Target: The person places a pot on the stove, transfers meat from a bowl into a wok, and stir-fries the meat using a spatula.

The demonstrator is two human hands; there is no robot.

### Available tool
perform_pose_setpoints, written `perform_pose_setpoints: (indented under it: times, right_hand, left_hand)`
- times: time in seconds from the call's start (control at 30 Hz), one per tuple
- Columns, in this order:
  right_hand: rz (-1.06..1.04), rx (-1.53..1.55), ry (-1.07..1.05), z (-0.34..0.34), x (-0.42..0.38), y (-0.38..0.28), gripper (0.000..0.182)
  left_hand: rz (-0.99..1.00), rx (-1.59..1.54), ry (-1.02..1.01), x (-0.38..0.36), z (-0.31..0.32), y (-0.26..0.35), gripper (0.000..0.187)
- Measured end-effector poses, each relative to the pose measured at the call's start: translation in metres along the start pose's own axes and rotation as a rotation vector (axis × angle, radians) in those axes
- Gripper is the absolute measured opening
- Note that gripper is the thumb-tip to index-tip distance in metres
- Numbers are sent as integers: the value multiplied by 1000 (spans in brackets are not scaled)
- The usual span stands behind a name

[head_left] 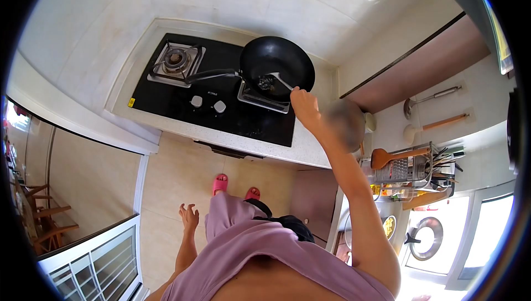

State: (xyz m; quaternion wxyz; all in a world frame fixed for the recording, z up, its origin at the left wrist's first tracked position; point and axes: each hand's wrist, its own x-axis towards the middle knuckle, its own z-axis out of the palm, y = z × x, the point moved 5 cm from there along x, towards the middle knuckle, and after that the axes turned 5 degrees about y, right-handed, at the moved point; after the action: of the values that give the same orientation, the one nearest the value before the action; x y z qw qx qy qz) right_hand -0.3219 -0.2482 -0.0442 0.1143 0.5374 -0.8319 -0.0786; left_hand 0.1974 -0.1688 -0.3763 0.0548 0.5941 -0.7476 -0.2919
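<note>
My right hand (305, 105) is closed around the handle of a metal spoon (284, 81), whose head reaches down into a black wok (272, 52). A small shiny patch (266, 83) shows inside the wok by the spoon's head. The wok sits on the right burner (264, 100) of a black gas stove (221, 57), its long handle (213, 74) pointing left over the cooktop. My left hand (189, 216) hangs low at my side over the floor, fingers spread and holding nothing.
A bare burner (176, 60) is on the stove's left, with two knobs (219, 107) in front. To the right, a wooden spatula (395, 158) lies over a utensil rack (431, 171). A ladle (428, 102) hangs on the wall, and a white sliding door (102, 262) stands at lower left.
</note>
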Motion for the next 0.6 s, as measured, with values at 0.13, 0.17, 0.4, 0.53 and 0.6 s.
perform_pose_setpoints:
  times: [0.13,0.17,0.4,0.53,0.6]
  right_hand:
    - [-31,0,-6,-4,-9,-6,12]
    - [-41,-14,-7,-7,-14,-6,12]
    - [-93,-83,50,-6,-44,9,12]
    - [-138,-49,143,-1,-57,25,4]
    - [-146,-81,148,-3,-57,28,5]
  left_hand:
    - [51,26,74,6,-5,5,33]
    - [49,22,79,7,-7,6,33]
    - [-10,19,28,5,-9,10,34]
    - [32,36,-4,7,-4,9,34]
    - [35,38,8,8,-1,8,34]
